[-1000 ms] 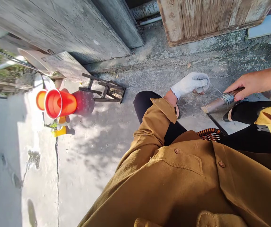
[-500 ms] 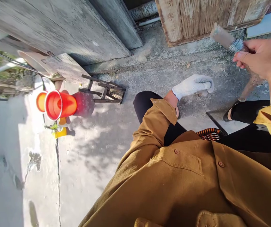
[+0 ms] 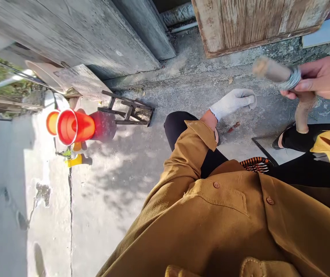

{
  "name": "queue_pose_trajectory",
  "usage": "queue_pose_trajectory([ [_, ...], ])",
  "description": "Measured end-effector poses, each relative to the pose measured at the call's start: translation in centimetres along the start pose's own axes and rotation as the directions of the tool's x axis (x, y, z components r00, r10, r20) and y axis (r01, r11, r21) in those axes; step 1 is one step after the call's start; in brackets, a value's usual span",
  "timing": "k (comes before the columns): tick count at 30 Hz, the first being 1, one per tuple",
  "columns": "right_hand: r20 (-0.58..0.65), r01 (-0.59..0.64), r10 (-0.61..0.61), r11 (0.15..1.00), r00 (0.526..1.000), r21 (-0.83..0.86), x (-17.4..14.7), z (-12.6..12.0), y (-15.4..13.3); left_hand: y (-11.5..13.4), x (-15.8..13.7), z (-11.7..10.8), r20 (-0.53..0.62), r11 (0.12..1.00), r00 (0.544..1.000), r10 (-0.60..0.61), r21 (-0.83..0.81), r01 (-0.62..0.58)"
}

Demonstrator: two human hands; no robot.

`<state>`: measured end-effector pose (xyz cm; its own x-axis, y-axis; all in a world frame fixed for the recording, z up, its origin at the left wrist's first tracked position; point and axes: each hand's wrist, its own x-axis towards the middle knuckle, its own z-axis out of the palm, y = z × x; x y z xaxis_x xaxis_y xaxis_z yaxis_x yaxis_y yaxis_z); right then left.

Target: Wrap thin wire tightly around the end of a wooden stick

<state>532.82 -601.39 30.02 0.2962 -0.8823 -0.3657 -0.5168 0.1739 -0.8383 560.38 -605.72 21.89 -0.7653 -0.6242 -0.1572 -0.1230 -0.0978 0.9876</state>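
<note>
Clock set over my view, 12 at the top. Right hand (image 3: pixel 323 79) bare, out between 2 and 3 o'clock; forearm runs up from the sleeve (image 3: pixel 328 144), wrist bent so the knuckles face 10. Thumb and fingers clamp the wire-bound stick (image 3: pixel 274 71) right behind its grey wire winding (image 3: pixel 294 78); near end points to 10, slightly blurred, off the ground. A second wooden limb (image 3: pixel 302 113) emerges beneath that hand, bending toward 7; my grip hides whether the two join. Left hand (image 3: pixel 233 103), white-gloved, near 2 o'clock, well apart from the right: arm reaching forward, back of the hand up, fingers curled toward 3. Cannot tell whether they pinch any wire. Small reddish scrap (image 3: pixel 234 127) on the concrete (image 3: pixel 136 173) at its 6. Orange bucket (image 3: pixel 84 129) at 9; dark wooden frame (image 3: pixel 128 111) near 10.
</note>
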Motion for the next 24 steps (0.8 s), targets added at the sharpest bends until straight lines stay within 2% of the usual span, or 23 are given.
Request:
queue_pose_trajectory([
  [1, -0.115, 0.0, 0.011, 0.995, 0.993, 0.1, -0.3, 0.0, -0.4, 0.1, 0.0, 0.0, 0.016, 1.0, 1.0, -0.016, -0.021, 0.016],
  [3, -0.316, 0.015, 0.051, 0.98, 0.947, 0.2, -0.4, 0.3, -0.8, 0.3, 0.0, 0.0, 0.043, 0.996, 0.997, -0.061, -0.067, 0.064],
  [5, -0.383, -0.01, 0.092, 0.977, 0.919, 0.211, 0.2, 0.9, -0.6, 0.2, -0.1, 0.1, 0.019, 0.988, 0.996, -0.093, -0.121, 0.094],
  [7, -0.39, -0.024, 0.118, 0.971, 0.913, 0.237, 1.0, 1.4, -0.1, -0.2, -0.2, 0.3, 0.016, 0.971, 0.992, -0.127, -0.203, 0.128],
  [9, -0.355, -0.016, 0.119, 0.96, 0.927, 0.28, 1.4, 1.5, 0.4, -0.7, -0.2, 0.6, 0.024, 0.94, 0.988, -0.15, -0.306, 0.15],
  [13, -0.274, 0.086, 0.007, 0.941, 0.962, 0.326, 1.0, 1.1, 0.5, -1.4, -0.1, 0.9, 0.007, 0.882, 0.985, -0.172, -0.445, 0.157],
  [16, -0.305, 0.154, -0.044, 0.925, 0.951, 0.348, 0.4, 1.0, -0.1, -1.5, 0.0, 0.8, 0.032, 0.876, 0.979, -0.201, -0.442, 0.194],
  [20, -0.386, 0.201, -0.055, 0.914, 0.921, 0.351, -0.1, 0.8, -1.0, -1.5, 0.0, 0.6, 0.079, 0.896, 0.97, -0.228, -0.374, 0.241],
  [24, -0.461, 0.154, 0.031, 0.921, 0.887, 0.358, -0.2, 0.3, -1.1, -1.5, -0.2, 0.7, 0.066, 0.911, 0.979, -0.194, -0.359, 0.205],
])
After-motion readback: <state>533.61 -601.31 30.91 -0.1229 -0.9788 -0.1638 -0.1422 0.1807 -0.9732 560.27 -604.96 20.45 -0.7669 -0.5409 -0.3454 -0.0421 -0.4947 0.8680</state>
